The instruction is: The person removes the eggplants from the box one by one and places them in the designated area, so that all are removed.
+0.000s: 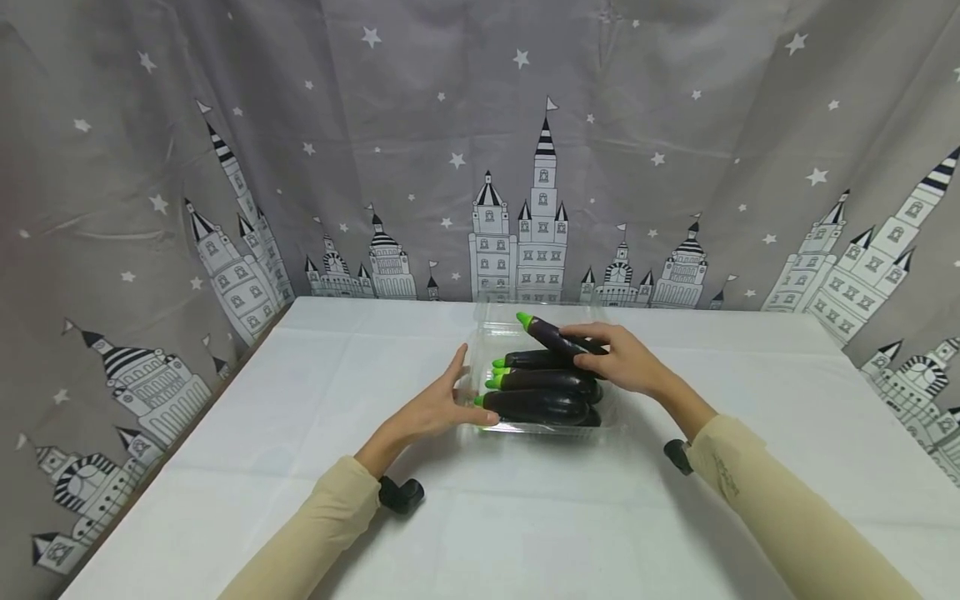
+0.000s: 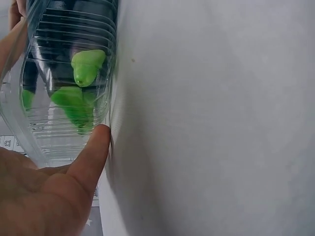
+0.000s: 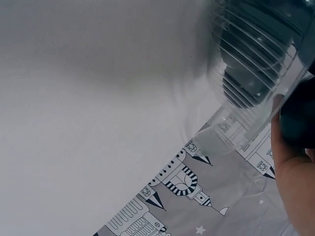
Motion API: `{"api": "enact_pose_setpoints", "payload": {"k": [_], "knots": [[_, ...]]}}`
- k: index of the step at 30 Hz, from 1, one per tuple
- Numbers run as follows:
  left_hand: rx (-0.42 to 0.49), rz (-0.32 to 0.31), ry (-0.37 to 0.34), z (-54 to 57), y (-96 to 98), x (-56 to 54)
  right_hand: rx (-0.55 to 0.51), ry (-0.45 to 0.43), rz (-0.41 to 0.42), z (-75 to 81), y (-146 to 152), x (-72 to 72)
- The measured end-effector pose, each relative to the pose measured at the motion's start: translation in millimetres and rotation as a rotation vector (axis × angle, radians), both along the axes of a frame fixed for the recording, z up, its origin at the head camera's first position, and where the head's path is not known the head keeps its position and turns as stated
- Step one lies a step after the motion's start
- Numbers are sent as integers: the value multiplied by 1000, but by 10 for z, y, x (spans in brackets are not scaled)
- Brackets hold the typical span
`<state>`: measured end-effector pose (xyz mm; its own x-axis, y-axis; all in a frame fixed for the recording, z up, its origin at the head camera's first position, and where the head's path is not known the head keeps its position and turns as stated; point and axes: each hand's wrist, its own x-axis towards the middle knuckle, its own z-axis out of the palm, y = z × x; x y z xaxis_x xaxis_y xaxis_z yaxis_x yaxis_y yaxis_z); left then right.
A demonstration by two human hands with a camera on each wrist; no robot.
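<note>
A clear plastic clamshell box point(image 1: 547, 430) holds several dark purple eggplants point(image 1: 536, 406) with bright green stems, lying side by side, stems to the left. My right hand point(image 1: 633, 362) grips one eggplant point(image 1: 553, 337) by its blunt end, tilted above the others at the back right; its dark end point(image 3: 298, 118) shows in the right wrist view. At the box's left side, my left hand point(image 1: 431, 410) is spread with straight fingers, its thumb along the front left corner. In the left wrist view, one fingertip point(image 2: 102, 132) touches the ribbed wall, with green stems point(image 2: 87, 66) showing through.
The box's clear lid point(image 1: 525, 313) stands open at the back, near the table's far edge. A white cloth covers the table point(image 1: 540, 525). Behind hangs a grey curtain point(image 1: 420, 150) printed with castles and stars. Black straps with small devices point(image 1: 402, 496) are on both wrists.
</note>
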<state>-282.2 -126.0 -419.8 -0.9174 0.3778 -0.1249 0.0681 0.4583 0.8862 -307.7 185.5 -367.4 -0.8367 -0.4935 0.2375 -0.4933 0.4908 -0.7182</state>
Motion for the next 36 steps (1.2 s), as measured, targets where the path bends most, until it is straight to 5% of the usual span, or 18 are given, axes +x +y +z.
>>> {"api": "enact_pose_setpoints", "payload": {"k": [19, 36], "knots": [[-74, -6, 19, 29, 19, -55, -5, -21, -138, 26, 189, 154], [-58, -27, 18, 31, -16, -36, -184, -151, -150, 36, 218, 478]]}}
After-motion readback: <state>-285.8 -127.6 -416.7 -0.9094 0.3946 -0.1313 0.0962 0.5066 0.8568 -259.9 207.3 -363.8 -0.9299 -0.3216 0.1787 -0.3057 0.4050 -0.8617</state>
